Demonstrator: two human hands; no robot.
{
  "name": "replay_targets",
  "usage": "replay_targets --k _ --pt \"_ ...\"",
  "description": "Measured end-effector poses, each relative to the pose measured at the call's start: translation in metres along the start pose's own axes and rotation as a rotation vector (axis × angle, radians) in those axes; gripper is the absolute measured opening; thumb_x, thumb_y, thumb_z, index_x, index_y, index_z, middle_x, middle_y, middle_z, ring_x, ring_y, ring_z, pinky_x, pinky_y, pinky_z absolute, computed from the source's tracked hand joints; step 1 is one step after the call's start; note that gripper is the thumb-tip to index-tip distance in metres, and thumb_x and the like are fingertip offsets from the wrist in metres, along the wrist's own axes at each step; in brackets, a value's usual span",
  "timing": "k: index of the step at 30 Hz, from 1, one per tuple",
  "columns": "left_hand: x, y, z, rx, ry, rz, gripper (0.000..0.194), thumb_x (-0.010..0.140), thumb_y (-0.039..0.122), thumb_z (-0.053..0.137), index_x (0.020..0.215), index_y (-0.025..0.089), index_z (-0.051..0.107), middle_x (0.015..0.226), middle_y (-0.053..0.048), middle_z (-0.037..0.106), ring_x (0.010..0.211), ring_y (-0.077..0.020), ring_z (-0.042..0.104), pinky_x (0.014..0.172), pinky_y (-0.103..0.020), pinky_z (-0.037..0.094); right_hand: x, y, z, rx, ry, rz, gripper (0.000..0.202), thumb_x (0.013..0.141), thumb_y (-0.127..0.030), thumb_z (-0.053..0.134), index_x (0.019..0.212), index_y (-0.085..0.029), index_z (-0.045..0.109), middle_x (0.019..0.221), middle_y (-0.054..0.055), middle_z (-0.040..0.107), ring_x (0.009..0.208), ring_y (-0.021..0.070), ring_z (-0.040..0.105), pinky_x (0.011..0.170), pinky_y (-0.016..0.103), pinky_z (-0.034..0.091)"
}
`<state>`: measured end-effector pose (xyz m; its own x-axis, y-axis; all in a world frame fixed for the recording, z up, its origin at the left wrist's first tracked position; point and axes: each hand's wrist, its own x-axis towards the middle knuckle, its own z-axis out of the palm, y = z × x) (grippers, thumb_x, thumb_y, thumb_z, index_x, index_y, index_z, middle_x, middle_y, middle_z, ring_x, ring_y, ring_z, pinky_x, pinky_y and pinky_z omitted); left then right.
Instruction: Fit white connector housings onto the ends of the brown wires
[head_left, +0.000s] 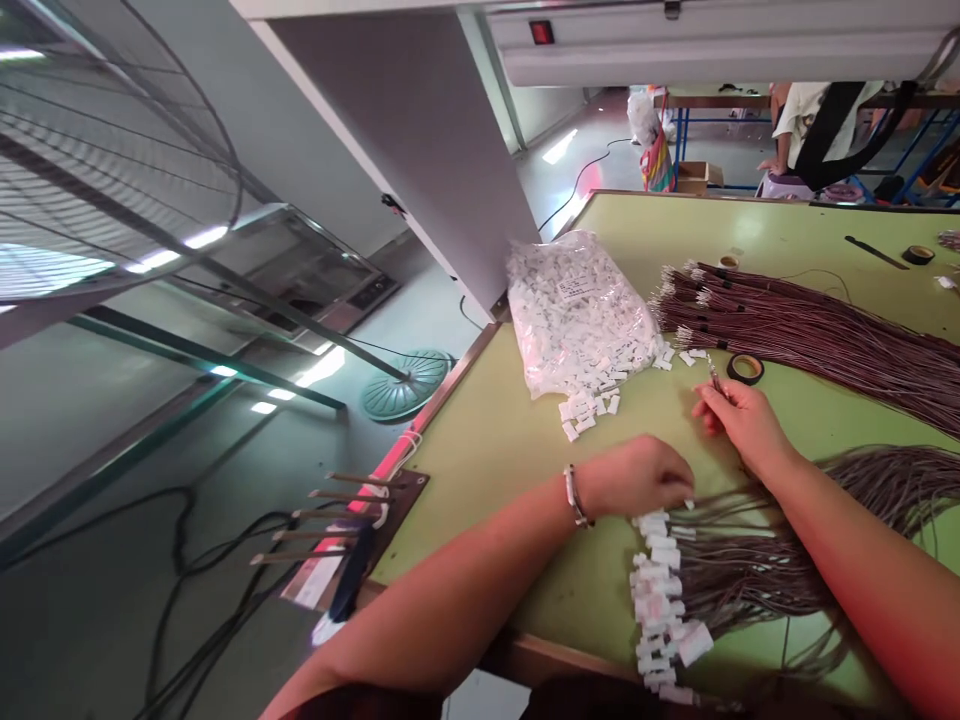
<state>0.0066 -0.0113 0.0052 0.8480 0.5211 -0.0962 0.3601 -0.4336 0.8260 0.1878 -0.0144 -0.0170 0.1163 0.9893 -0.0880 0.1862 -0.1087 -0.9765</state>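
White plugs (654, 605) on brown wires (750, 575) are lined up near the front edge of the table (465, 450); light and limp, the wires seem best gripped behind the plugs. A plug (689, 504) seems pinched by the left hand's (637, 475) closed fingers, a thin wire end (712, 368) by the right hand's (742, 420).

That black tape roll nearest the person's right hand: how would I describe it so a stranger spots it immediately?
On the green table, find the long reddish-brown wire bundle beyond the right hand. The black tape roll lies flat between them. Unlike it, the other black roll sits beyond the wires.
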Motion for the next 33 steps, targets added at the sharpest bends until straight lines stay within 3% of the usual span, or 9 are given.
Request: replay_targets --k 3,5,8,10,15,19,22,26,33 --pt "-0.006 0.011 -0.003 0.078 -0.132 0.09 0.018 0.077 0.032 0.059 0.077 0.019 0.071 0.068 -0.002 0.067 0.059 -0.011 0.054 0.06 -0.02 0.04 -0.002 0.001 0.003 -0.009 -0.056 0.052 0.039 0.076 -0.045 0.054 0.098 -0.014 0.062 0.064 0.002 0.06 0.043 0.0073 0.038 0.038 0.021 0.03" --pt "-0.007 0.01 -0.014 0.187 0.077 -0.069 0.025 0.081 0.038 0.054 0.08 0.018 0.07 0.072 -0.004 0.066 0.06 -0.0123 0.054 0.06 -0.022 0.04 -0.004 0.0 0.006 -0.021 -0.085 0.043 0.04 0.075 -0.042 0.056 0.103 -0.014 0.059 0.065 0.002 0.062 0.043 0.0075 0.038 0.038 0.021 0.03" --pt "-0.006 -0.002 -0.032 0.548 0.556 -0.453 0.03 0.086 0.037 0.045 0.088 0.015 0.067 0.085 -0.009 0.063 0.069 -0.017 0.056 0.061 -0.026 0.04 -0.006 0.0 0.01 0.016 -0.054 0.039 0.037 0.072 -0.039 0.057 0.103 -0.018 0.055 0.071 0.002 0.066 0.045 0.0086 0.043 0.039 0.021 0.032" --pt "-0.003 -0.013 -0.037 0.706 0.531 -0.535 0.024 0.084 0.032 0.048 0.092 0.016 0.064 0.087 -0.009 0.061 0.075 -0.0198 0.057 0.061 -0.027 0.039 -0.006 0.0 0.011 0.031 -0.041 0.047 0.028 0.072 -0.037 0.057 0.093 -0.019 0.056 0.073 0.003 0.066 0.049 0.0098 0.048 0.041 0.021 0.035" --pt "0.001 -0.027 -0.03 0.893 0.322 -0.446 0.026 0.083 0.011 0.038 0.083 0.016 0.064 0.082 -0.01 0.056 0.074 -0.02 0.055 0.059 -0.028 0.037 -0.006 0.0 0.01 -0.035 -0.071 0.008 0.02 0.072 -0.036 0.056 0.073 -0.017 0.061 0.065 0.001 0.061 0.049 0.0096 0.046 0.044 0.022 0.036" --pt "0.0 -0.026 -0.029 0.881 0.318 -0.457 0.029 0.081 0.007 0.035 0.083 0.014 0.063 0.082 -0.011 0.054 0.07 -0.0193 0.055 0.058 -0.029 0.038 -0.008 -0.004 0.011 -0.061 -0.103 0.016 0.02 0.073 -0.032 0.052 0.079 -0.017 0.063 0.063 0.001 0.062 0.045 0.0088 0.043 0.044 0.022 0.034" --pt "0.0 -0.023 -0.035 0.765 0.391 -0.467 0.028 0.084 0.014 0.036 0.078 0.014 0.063 0.084 -0.01 0.055 0.069 -0.0183 0.055 0.061 -0.029 0.04 -0.009 -0.006 0.012 -0.088 -0.101 -0.005 0.019 0.07 -0.028 0.052 0.084 -0.017 0.061 0.061 -0.001 0.063 0.046 0.0092 0.043 0.046 0.022 0.034" --pt "0.0 -0.016 -0.04 0.467 0.521 -0.397 0.015 0.081 0.022 0.049 0.075 0.015 0.061 0.08 -0.007 0.059 0.072 -0.0171 0.054 0.066 -0.029 0.042 -0.009 -0.002 0.012 -0.213 -0.031 -0.142 0.008 0.068 -0.024 0.051 0.064 -0.018 0.053 0.056 -0.002 0.055 0.053 0.0102 0.045 0.053 0.022 0.036" --pt "0.007 -0.012 -0.02 -0.518 0.474 -0.398 0.023 0.07 0.036 0.064 0.077 0.014 0.06 0.05 0.002 0.053 0.04 -0.0062 0.042 0.039 -0.019 0.031 -0.01 -0.001 0.014 -0.411 0.06 -0.265 0.006 0.066 -0.021 0.049 0.061 -0.019 0.047 0.056 -0.003 0.051 0.051 0.0096 0.041 0.051 0.022 0.033"
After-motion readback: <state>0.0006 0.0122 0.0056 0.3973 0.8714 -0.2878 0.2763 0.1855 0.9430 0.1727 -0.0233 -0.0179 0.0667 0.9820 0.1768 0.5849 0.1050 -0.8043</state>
